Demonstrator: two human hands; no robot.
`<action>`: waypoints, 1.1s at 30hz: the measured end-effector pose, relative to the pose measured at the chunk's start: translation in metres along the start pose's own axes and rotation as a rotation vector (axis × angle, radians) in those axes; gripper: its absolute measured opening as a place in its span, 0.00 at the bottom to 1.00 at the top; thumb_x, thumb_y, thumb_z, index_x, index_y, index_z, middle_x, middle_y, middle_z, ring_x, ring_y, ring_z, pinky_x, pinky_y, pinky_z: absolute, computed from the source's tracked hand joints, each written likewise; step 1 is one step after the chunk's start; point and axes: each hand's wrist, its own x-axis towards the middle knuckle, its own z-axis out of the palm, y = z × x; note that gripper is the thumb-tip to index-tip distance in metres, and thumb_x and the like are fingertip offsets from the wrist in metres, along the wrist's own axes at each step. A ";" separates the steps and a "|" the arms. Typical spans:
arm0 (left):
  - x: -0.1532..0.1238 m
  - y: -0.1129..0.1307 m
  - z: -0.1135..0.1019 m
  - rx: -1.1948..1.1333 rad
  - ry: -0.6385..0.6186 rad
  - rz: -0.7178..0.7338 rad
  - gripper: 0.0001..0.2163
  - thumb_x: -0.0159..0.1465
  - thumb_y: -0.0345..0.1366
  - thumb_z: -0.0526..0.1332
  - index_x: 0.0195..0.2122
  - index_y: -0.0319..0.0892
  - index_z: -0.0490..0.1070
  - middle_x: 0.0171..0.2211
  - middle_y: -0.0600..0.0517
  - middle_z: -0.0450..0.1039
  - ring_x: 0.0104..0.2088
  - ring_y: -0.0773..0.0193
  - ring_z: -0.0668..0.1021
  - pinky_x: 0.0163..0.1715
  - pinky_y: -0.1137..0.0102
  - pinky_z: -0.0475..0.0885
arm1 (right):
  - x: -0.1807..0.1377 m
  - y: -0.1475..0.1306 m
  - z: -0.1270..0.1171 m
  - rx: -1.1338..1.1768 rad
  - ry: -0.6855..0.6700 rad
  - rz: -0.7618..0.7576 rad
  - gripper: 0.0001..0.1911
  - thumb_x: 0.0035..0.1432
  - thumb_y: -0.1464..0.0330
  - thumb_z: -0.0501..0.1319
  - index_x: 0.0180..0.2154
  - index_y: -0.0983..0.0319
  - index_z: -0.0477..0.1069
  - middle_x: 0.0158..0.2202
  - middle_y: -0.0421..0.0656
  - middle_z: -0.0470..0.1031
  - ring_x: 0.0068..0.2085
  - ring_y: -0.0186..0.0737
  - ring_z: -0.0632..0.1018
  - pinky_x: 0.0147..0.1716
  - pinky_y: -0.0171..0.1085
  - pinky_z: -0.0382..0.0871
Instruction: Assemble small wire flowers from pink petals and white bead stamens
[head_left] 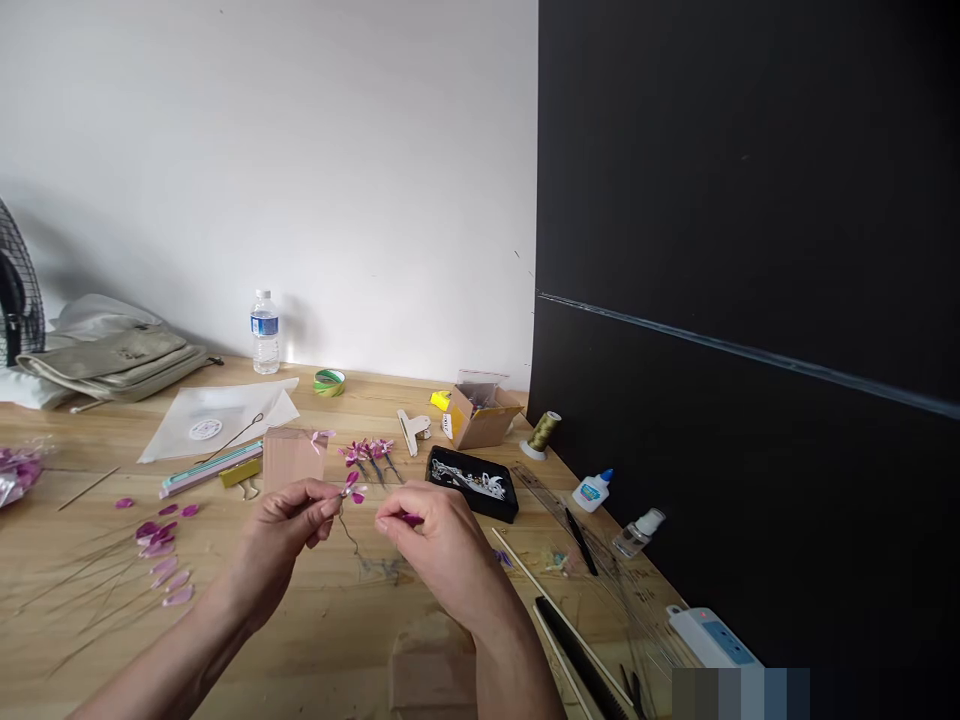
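Between the thumb and forefinger of my left hand point(296, 515) is a small magenta and pale pink flower point(354, 489), held above the table. A thin dark thread point(351, 538) dangles beneath it. My right hand point(431, 525) is closed in a pinch just to the right, apart from the flower. A bit of magenta petal point(411, 519) shows at its fingers; the fingertips are partly hidden. Behind the hands lies a cluster of finished-looking pink flowers point(366, 453) on dark stems. Loose petals point(156, 540) and petals on thin wires spread out to the left.
A black tray point(472, 482) of small white and metal parts sits beyond my right hand, near a cardboard box point(480, 418). Glue bottle point(592, 490), spray bottle point(639, 532) and thread spool point(541, 435) line the dark wall. A water bottle point(265, 335) stands at the back.
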 end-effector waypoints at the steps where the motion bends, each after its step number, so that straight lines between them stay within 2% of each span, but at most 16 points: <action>1: 0.000 0.001 -0.001 -0.002 -0.002 -0.010 0.10 0.42 0.41 0.68 0.20 0.39 0.73 0.16 0.57 0.63 0.19 0.72 0.61 0.20 0.75 0.57 | 0.000 0.000 -0.001 0.028 -0.008 0.011 0.10 0.49 0.78 0.55 0.22 0.62 0.70 0.23 0.36 0.68 0.28 0.31 0.68 0.28 0.30 0.57; 10: 0.000 -0.003 -0.005 -0.028 -0.046 -0.016 0.09 0.45 0.40 0.67 0.21 0.39 0.74 0.18 0.56 0.63 0.20 0.71 0.60 0.22 0.75 0.57 | -0.001 0.000 0.000 0.267 0.025 0.058 0.06 0.48 0.75 0.57 0.22 0.62 0.71 0.22 0.36 0.67 0.26 0.31 0.66 0.25 0.30 0.58; 14: 0.000 -0.002 -0.004 -0.058 0.000 0.020 0.10 0.43 0.40 0.68 0.20 0.39 0.73 0.16 0.57 0.63 0.20 0.71 0.60 0.21 0.75 0.57 | 0.001 0.004 0.012 0.402 0.095 0.151 0.03 0.47 0.71 0.59 0.25 0.62 0.71 0.22 0.36 0.67 0.25 0.31 0.66 0.25 0.30 0.59; 17: 0.000 0.000 -0.002 -0.096 0.065 0.048 0.11 0.41 0.41 0.69 0.20 0.39 0.73 0.14 0.57 0.62 0.19 0.71 0.60 0.20 0.75 0.56 | 0.005 0.004 0.022 0.587 0.098 0.250 0.02 0.45 0.71 0.60 0.26 0.62 0.71 0.21 0.36 0.67 0.23 0.31 0.67 0.23 0.30 0.60; 21: -0.002 0.002 0.001 -0.159 0.126 0.025 0.12 0.38 0.41 0.70 0.21 0.39 0.74 0.13 0.58 0.63 0.19 0.71 0.61 0.19 0.76 0.56 | 0.009 -0.001 0.032 0.795 0.082 0.258 0.03 0.44 0.71 0.61 0.26 0.63 0.71 0.20 0.36 0.68 0.22 0.30 0.69 0.22 0.30 0.62; 25: -0.005 0.002 0.004 -0.188 0.123 0.004 0.13 0.37 0.41 0.70 0.21 0.39 0.74 0.13 0.58 0.63 0.19 0.72 0.61 0.20 0.76 0.56 | 0.010 -0.005 0.039 0.861 0.116 0.271 0.03 0.43 0.70 0.61 0.25 0.63 0.70 0.17 0.36 0.68 0.21 0.30 0.68 0.20 0.29 0.60; 29: -0.005 0.001 0.005 -0.196 0.117 0.007 0.12 0.39 0.41 0.70 0.21 0.39 0.74 0.12 0.58 0.63 0.19 0.72 0.60 0.19 0.76 0.56 | 0.011 -0.006 0.045 0.910 0.204 0.356 0.06 0.42 0.68 0.62 0.24 0.63 0.66 0.18 0.37 0.70 0.20 0.30 0.69 0.17 0.28 0.58; 33: -0.005 -0.001 0.005 -0.210 0.102 0.000 0.11 0.40 0.41 0.69 0.21 0.40 0.74 0.13 0.58 0.63 0.19 0.72 0.60 0.20 0.76 0.56 | 0.010 -0.009 0.047 0.950 0.233 0.369 0.08 0.43 0.66 0.63 0.26 0.63 0.67 0.18 0.37 0.70 0.20 0.30 0.69 0.16 0.27 0.57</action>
